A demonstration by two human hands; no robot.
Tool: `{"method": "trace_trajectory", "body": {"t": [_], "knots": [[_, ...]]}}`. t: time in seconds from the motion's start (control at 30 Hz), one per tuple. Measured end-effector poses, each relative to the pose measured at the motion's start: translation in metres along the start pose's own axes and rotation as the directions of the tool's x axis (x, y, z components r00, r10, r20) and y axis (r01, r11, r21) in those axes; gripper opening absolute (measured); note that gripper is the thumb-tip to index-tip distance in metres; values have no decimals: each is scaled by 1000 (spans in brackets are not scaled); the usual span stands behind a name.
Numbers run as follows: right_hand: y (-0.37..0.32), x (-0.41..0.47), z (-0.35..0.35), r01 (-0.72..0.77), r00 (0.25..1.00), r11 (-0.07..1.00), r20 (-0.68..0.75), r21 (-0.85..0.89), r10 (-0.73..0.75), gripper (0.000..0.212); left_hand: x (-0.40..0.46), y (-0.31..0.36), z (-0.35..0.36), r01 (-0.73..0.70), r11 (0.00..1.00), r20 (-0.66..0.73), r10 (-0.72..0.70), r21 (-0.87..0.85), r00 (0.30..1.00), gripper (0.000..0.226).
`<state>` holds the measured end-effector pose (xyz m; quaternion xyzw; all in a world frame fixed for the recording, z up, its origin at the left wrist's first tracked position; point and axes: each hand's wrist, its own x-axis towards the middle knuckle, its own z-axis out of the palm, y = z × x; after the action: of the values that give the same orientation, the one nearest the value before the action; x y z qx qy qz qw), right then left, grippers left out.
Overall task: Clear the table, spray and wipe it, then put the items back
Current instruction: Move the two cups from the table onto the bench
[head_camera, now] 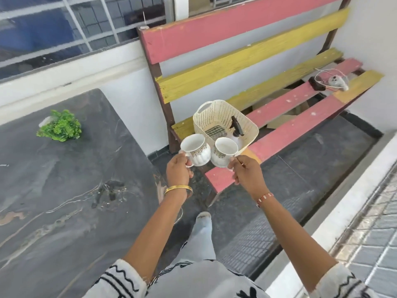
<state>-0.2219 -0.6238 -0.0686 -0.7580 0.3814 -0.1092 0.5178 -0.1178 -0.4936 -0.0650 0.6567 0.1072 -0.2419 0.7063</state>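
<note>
Left hand [178, 172] grip is clamped on the handle of 1 white cup [196, 150]; right hand [247, 174] pinches the second cup [223, 152]. Both cups hang before the basket [217, 117], off the desk [64, 190].

A slatted wooden bench [268, 52], painted in pink and yellow strips, stands against a white wall [133, 100] on a dark stone floor [311, 164]. Above a white ledge, a barred window [64, 26] admits daylight. Pale tiling [373, 233] runs along the right.
</note>
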Motion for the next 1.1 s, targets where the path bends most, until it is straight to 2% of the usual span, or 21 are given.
{"method": "trace_trajectory", "body": {"t": [0.17,0.4,0.73,0.93,1.1], "knots": [[15,61,-35,-44,999,998,-33,-39,43,36,39,-11,70,43,999,15,-43,34,999,33],[28,144,-81,-135,989,990,-61,-53,131,22,82,-19,159,129,986,43,-134,105,990,31],[57,259,-144,-136,991,988,3,-74,137,28,130,-32,271,184,980,-4,-184,82,983,32],[84,359,-186,-121,985,986,111,-116,134,28,165,-50,367,179,984,-153,-174,14,973,35],[113,445,-207,-94,971,974,196,-208,136,25,211,-75,443,230,973,-297,-213,23,931,34]]}}
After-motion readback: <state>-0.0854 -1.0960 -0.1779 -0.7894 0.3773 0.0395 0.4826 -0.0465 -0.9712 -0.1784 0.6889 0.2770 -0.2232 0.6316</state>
